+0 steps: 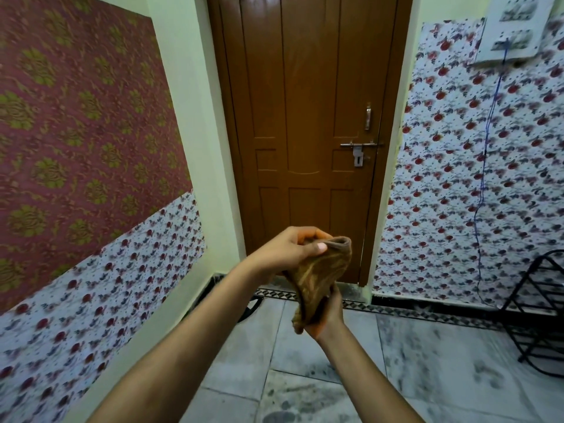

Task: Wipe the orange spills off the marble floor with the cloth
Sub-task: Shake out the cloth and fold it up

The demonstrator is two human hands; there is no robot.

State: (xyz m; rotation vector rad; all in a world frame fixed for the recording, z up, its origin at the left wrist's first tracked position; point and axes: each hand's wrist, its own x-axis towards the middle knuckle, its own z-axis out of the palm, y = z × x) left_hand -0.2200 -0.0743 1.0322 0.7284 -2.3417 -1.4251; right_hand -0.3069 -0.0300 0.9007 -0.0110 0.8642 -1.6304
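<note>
Now | brown cloth (317, 279) bunched, streaked | L hand (290, 251) + R hand (328, 312) grip

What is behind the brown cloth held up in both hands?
Behind the cloth stands the closed wooden door and a strip of patterned floor border. The door's bottom edge there is covered, as is most of the right hand.
</note>
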